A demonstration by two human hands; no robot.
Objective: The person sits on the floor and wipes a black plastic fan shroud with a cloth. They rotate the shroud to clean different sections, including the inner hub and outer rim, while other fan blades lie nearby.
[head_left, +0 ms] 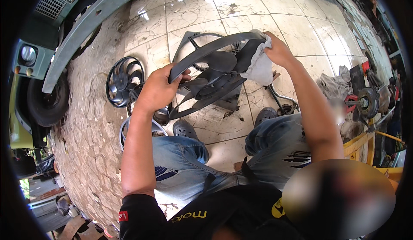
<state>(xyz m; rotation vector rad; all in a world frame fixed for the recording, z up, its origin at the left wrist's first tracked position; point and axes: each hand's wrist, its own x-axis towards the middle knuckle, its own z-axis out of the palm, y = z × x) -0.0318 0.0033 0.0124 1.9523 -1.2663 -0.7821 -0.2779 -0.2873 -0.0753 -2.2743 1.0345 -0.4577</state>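
Observation:
A black plastic radiator fan with an outer ring is held up tilted in front of me, above the tiled floor. My left hand is closed round the ring at its left side, thumb on top. At the upper right of the ring, my right hand is closed on a whitish cloth pressed against the rim. The cloth hangs down over part of the fan's right side. Behind the fan, a dark fan shroud lies on the floor, partly hidden by it.
On the floor to the left lies another dark fan. A curved metal pipe is beside my right shoe. Further right are a grey cloth and various metal parts. A vehicle with a tyre stands at the left.

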